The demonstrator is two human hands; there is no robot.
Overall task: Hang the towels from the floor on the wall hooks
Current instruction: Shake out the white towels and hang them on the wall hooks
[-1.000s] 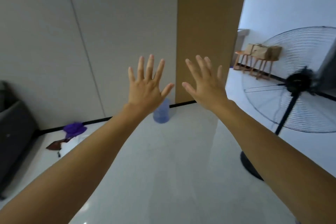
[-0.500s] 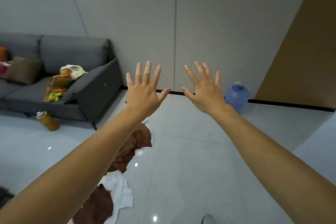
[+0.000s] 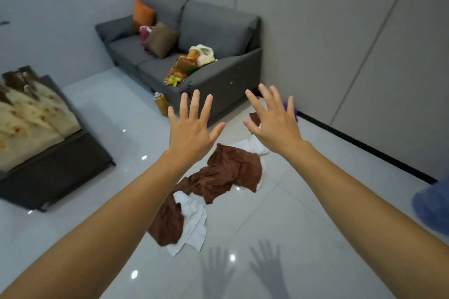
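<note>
A heap of towels lies on the glossy floor in front of me. A crumpled brown towel (image 3: 228,175) spreads across the middle, a second brown towel (image 3: 167,223) lies nearer, and a white towel (image 3: 194,223) shows beside and under them. My left hand (image 3: 192,128) and my right hand (image 3: 274,124) are stretched out above the heap, fingers spread, holding nothing. A purple cloth (image 3: 295,113) peeks out behind my right hand near the wall. No wall hooks are in sight.
A grey sofa (image 3: 218,68) with cushions and toys stands against the wall behind the heap. A yellow bottle (image 3: 160,103) sits on the floor by it. A dark low bench with a patterned blanket (image 3: 31,116) is at the left. A blue water jug (image 3: 435,209) shows at the right edge.
My view has swung left and down, from the wall and fan to the sofa and the towel heap. Both hands stay stretched out with fingers spread.
</note>
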